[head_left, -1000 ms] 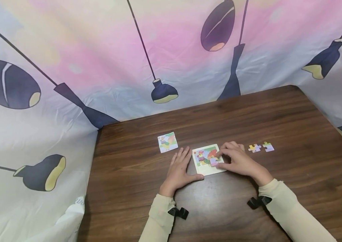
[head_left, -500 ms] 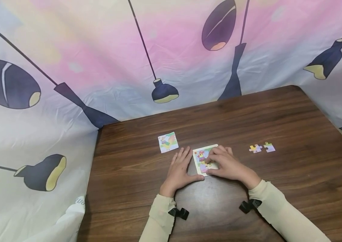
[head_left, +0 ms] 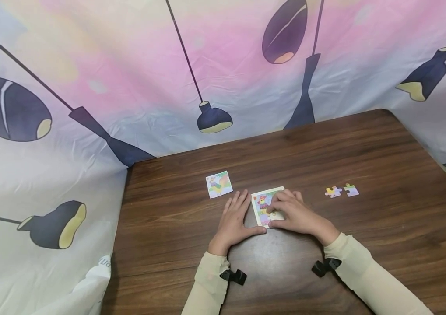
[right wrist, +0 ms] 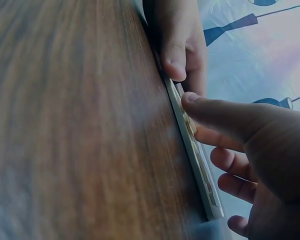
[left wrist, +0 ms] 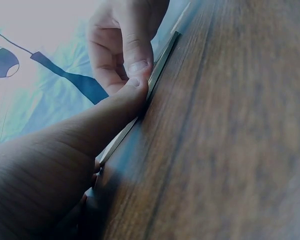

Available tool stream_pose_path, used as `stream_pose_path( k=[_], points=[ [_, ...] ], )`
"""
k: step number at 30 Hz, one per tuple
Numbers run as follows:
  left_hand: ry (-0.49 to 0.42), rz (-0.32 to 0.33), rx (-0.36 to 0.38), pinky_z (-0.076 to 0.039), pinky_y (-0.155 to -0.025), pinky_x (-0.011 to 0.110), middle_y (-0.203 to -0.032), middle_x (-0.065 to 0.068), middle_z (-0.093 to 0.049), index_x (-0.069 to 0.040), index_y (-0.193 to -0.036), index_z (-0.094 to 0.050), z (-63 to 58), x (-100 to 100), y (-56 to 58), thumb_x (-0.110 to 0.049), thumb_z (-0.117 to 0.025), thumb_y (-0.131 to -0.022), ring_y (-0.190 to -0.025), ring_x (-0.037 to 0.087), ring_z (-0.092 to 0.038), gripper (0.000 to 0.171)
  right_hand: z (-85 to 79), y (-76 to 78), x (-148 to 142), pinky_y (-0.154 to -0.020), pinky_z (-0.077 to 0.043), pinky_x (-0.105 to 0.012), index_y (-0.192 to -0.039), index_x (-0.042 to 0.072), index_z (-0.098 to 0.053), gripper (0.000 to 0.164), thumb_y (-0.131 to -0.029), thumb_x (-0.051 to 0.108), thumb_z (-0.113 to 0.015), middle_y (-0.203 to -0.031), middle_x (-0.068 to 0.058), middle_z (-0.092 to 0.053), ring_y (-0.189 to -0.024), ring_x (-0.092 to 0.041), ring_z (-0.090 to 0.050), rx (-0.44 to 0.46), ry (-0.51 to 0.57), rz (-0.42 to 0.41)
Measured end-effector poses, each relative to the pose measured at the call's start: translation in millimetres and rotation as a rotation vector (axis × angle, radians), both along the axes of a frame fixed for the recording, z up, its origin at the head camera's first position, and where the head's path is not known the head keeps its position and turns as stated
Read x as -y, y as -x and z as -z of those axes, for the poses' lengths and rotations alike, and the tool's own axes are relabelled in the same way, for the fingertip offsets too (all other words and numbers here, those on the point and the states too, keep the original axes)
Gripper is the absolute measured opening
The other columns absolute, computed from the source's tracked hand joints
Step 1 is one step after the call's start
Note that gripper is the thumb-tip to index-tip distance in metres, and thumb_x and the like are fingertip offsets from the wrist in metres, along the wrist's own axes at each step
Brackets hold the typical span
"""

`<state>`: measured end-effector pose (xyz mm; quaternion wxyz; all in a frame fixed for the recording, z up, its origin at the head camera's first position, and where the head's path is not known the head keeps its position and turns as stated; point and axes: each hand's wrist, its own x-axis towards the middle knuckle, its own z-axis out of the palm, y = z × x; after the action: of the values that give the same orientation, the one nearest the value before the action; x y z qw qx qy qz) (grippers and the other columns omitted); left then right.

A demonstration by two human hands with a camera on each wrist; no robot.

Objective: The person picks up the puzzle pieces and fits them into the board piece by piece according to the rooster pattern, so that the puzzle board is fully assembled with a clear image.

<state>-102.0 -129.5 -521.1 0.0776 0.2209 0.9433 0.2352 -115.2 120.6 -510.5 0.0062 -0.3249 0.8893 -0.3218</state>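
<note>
A square jigsaw board (head_left: 260, 190) with a pale border and a rooster picture lies between the hands. My left hand (head_left: 233, 223) rests flat along its left edge, fingers extended and thumb at the near left corner. Over the board, my right hand (head_left: 295, 215) pinches a pinkish puzzle piece (head_left: 265, 221) between thumb and index finger at the lower left of the picture. In the right wrist view, the piece's edge (right wrist: 179, 89) rises slightly above the board's side (right wrist: 190, 150). My right fingers hide much of the board's right half.
Two loose puzzle pieces, one yellow and lilac (head_left: 333, 192) and one green and lilac (head_left: 351, 190), lie to the right on the brown wooden table (head_left: 396, 245). A square rooster picture card (head_left: 219, 184) lies beyond my left hand. A printed cloth (head_left: 136, 87) hangs behind the table.
My right hand has moved left across the board, carrying the pinkish puzzle piece to the lower left corner of the picture. During the last half second it barely moves. My left hand stays put.
</note>
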Motion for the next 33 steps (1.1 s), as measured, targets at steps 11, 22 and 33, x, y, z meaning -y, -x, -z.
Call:
stream_pose_path(
  k=[11, 22, 33],
  points=[
    [-0.014, -0.001, -0.010, -0.010, -0.131, 0.050, -0.175, 0.008, -0.022, -0.010, -0.168, -0.027, -1.6, 0.9, 0.0, -0.065, -0.080, -0.084, -0.163, 0.028, -0.012, 0.114, -1.6, -1.4, 8.8, -0.091, -0.034, -0.049, -0.101, 0.017, -0.079, 0.019, -0.086, 0.023, -0.089, -0.103, 0.007, -0.061, -0.104, -0.018, -0.053, -0.010, -0.007, -0.007],
    [-0.027, -0.004, -0.011, -0.010, -0.131, 0.050, -0.175, 0.009, -0.022, -0.009, -0.168, -0.027, -2.4, 0.7, -0.7, -0.064, -0.080, -0.085, -0.163, 0.029, -0.012, 0.113, -1.1, -6.1, 18.6, -0.087, -0.036, -0.049, -0.092, 0.018, -0.077, 0.015, -0.086, 0.023, -0.090, -0.098, 0.005, -0.061, -0.104, -0.022, -0.055, -0.085, -0.016, 0.059],
    [-0.011, -0.005, 0.004, -0.008, -0.132, 0.048, -0.176, 0.006, -0.019, -0.012, -0.169, -0.024, 0.4, -0.3, -0.4, -0.066, -0.079, -0.085, -0.163, 0.025, -0.008, 0.114, -7.4, -8.3, 20.1, -0.093, -0.038, -0.052, -0.089, 0.018, -0.081, 0.010, -0.088, 0.025, -0.088, -0.101, 0.005, -0.065, -0.106, -0.019, -0.057, -0.103, -0.103, 0.074]
  ],
)
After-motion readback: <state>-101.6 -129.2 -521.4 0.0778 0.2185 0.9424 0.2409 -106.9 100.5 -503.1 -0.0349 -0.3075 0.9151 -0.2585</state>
